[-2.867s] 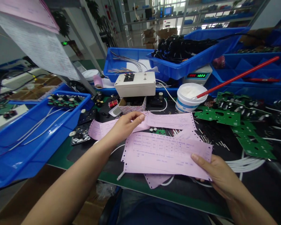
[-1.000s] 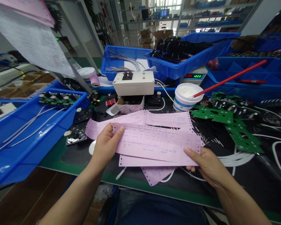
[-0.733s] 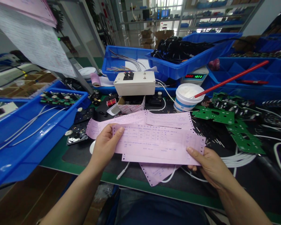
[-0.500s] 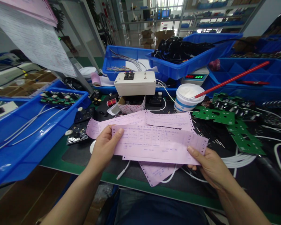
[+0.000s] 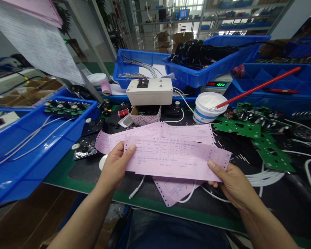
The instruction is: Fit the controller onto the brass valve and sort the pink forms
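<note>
Forms [image 5: 166,159] in left hand [image 5: 116,163], right hand [image 5: 231,181], slip [image 5: 174,193] beneath, tub [image 5: 209,112], boards [image 5: 237,127] beyond

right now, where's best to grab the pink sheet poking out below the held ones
Probably by its near corner, from the viewer's side: the lower pink sheet juts that way, while the held pink sheets hide its far part. The left hand and right hand both pinch those.

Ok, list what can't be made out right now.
Head view, held pink slips: print too small and blurred to read.
Head view, left hand: fingertips behind the slips, hidden by them.
Head view, white disc: partly hidden by the left hand.
Head view, hanging sheet: cut off by the left edge, writing blurred.
</note>
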Demonstrator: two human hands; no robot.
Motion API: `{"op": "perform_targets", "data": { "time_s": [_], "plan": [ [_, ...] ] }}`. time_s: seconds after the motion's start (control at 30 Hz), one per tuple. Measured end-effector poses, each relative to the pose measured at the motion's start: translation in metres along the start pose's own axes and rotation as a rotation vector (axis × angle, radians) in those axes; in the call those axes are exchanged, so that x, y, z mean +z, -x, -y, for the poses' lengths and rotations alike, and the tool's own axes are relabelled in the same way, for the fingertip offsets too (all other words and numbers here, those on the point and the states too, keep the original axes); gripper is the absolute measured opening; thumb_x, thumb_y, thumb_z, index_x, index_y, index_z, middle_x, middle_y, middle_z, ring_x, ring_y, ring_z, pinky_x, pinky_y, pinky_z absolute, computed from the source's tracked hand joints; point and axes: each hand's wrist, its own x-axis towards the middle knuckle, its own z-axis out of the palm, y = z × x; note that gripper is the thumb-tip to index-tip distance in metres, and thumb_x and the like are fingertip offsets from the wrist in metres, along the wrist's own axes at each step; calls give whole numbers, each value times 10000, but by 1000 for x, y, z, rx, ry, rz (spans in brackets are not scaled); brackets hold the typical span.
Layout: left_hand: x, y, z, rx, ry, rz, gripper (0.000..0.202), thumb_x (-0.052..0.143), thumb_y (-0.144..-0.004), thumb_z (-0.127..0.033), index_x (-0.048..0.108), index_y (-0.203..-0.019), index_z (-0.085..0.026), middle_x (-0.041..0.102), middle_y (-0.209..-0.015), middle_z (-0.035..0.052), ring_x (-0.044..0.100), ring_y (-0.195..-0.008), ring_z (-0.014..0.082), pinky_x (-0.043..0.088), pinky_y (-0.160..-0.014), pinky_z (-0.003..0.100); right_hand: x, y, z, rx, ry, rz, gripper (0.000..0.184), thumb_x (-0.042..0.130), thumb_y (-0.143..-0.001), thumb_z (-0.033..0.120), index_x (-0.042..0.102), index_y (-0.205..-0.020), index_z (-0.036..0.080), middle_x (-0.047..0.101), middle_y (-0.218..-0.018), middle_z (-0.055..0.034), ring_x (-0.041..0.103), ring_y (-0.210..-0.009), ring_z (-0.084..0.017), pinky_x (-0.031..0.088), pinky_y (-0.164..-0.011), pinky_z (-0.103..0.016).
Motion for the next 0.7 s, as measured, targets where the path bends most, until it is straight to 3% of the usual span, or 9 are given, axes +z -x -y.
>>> {"op": "perform_targets", "data": {
  "time_s": [0.37, 0.7],
  "plan": [
    [-9, -1, 15, 49, -20, -62, 293, 600, -785, -383, 626, -990, -175, 670, -973, 56, 608, -916, 225, 495, -820, 336, 0, -1, -3, 15, -52, -12, 346, 744, -636, 390, 602, -824, 137, 601, -677, -18, 477, -460, -71, 394, -360, -175],
    [-7, 2, 11, 16, -25, 29, 267, 651, -752, -340, 610, -960, -177, 679, -943, 50, 627, -864, 203, 497, -782, 307, 0, -2, -2, 1, -24, -17, 337, 732, -646, 401, 591, -793, 133, 570, -653, -12, 474, -469, -85, 393, -360, -187]
  ]
}}
